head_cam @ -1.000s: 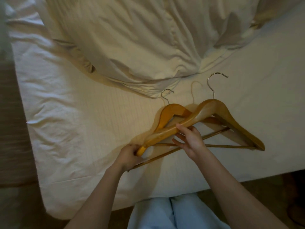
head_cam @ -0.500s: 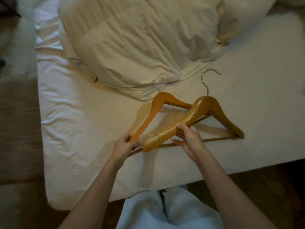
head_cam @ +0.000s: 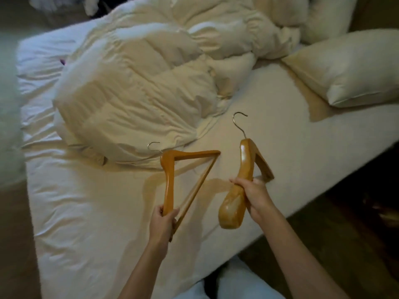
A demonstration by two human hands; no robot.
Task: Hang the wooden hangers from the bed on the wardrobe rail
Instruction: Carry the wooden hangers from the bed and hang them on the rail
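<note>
Two wooden hangers with metal hooks are held above the bed (head_cam: 86, 201). My left hand (head_cam: 164, 221) grips the lower end of the thin hanger (head_cam: 170, 169), whose triangle points up and to the right. My right hand (head_cam: 252, 195) is closed around the shoulder of the thick hanger (head_cam: 245, 160), which stands nearly edge-on with its hook (head_cam: 238, 121) up. The two hangers are apart and lifted off the sheet. No wardrobe or rail is in view.
A bunched cream duvet (head_cam: 140, 83) fills the bed's upper middle. White pillows (head_cam: 349, 67) lie at the right. The bed's near edge runs diagonally at the lower right, with dark floor (head_cam: 356, 223) beyond it. My light trousers (head_cam: 237, 283) show at the bottom.
The hangers lay overlapped on the sheet; now each hand has lifted one, and they have been pulled apart. The view has tilted up, showing more of the bed.
</note>
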